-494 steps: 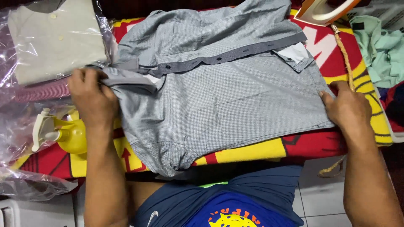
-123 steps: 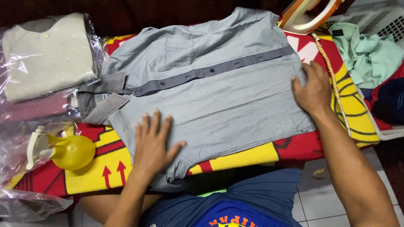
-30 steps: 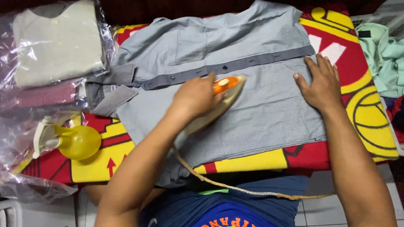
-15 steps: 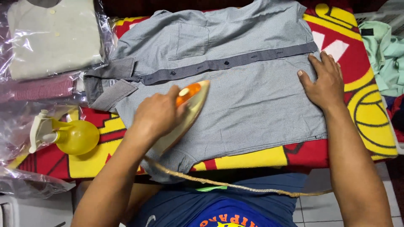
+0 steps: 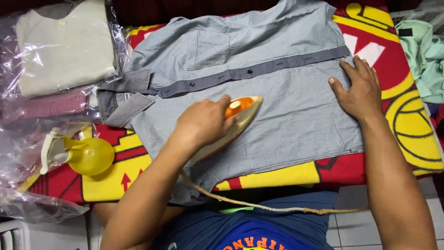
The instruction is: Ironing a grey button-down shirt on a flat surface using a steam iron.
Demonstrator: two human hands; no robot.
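Shirt [image 5: 277, 106]: woven cloth, matt grey, fine check texture; placket band [image 5: 259, 69] is darker, smoother cloth with small glossy buttons. Iron [image 5: 233, 122]: glossy smooth plastic shell, cream with an orange top. Iron's cord [image 5: 277, 208]: braided fabric sheath, matt, rough-looking. Board cover [image 5: 402, 120]: printed cloth, matt, red and yellow. Spray bottle [image 5: 85, 155]: translucent yellow plastic, glossy, white plastic trigger. Bags [image 5: 27, 115]: clear, crinkled, shiny plastic film over folded matt cloth. Floor tiles [image 5: 351, 227]: smooth, semi-gloss.
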